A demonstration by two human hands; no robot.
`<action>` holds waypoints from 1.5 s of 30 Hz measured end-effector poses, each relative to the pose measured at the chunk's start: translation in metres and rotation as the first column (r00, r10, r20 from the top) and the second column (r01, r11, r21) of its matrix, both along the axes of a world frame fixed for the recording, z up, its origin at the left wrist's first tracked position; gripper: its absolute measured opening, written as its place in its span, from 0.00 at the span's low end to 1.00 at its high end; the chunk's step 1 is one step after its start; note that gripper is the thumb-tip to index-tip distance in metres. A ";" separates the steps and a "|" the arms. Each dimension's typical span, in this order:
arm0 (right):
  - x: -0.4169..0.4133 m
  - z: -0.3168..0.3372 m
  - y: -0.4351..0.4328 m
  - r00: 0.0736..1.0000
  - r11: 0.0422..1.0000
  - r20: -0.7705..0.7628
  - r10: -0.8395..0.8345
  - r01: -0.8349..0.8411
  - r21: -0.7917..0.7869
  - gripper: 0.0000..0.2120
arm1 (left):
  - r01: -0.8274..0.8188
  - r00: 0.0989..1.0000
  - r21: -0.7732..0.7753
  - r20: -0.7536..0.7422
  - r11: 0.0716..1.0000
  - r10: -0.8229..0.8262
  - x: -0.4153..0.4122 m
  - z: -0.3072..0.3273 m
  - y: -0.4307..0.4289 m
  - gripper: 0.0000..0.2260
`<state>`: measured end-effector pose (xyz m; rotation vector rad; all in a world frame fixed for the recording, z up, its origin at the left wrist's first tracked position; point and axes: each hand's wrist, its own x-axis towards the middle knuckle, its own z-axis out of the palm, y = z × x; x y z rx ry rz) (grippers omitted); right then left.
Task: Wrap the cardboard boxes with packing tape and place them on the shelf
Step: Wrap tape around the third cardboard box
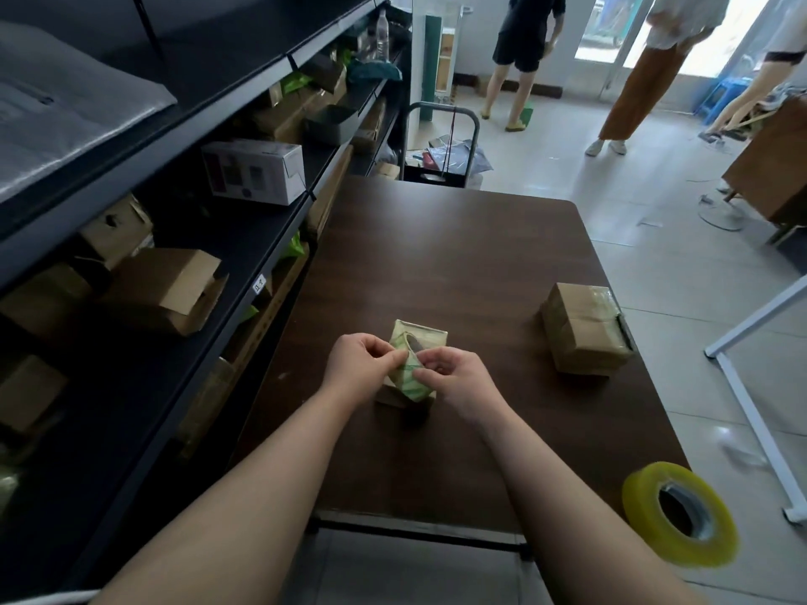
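Note:
On the dark wooden table [458, 264] stands a small pale green box [421, 342] with its top flaps open. My left hand [356, 369] pinches one flap from the left. My right hand [454, 382] pinches another flap from the right. A taped cardboard box [583, 327] lies at the table's right edge, apart from both hands. A roll of yellowish packing tape [679, 519] sits at the table's near right corner. The black shelf [244, 272] runs along the left side.
The shelf holds several cardboard boxes [163, 288] and a white box [253, 170]. A black cart [441, 141] stands beyond the table. Two people [522, 54] and a mannequin [751, 89] stand on the tiled floor at the back. A white frame [751, 399] stands at the right.

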<state>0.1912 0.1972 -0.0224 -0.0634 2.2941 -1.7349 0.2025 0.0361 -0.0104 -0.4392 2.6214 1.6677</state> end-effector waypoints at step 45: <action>-0.184 -0.096 0.100 0.985 0.847 0.164 0.054 -0.132 0.515 0.21 | -0.264 0.946 -0.030 0.188 0.964 0.265 -0.164 -0.096 0.002 0.03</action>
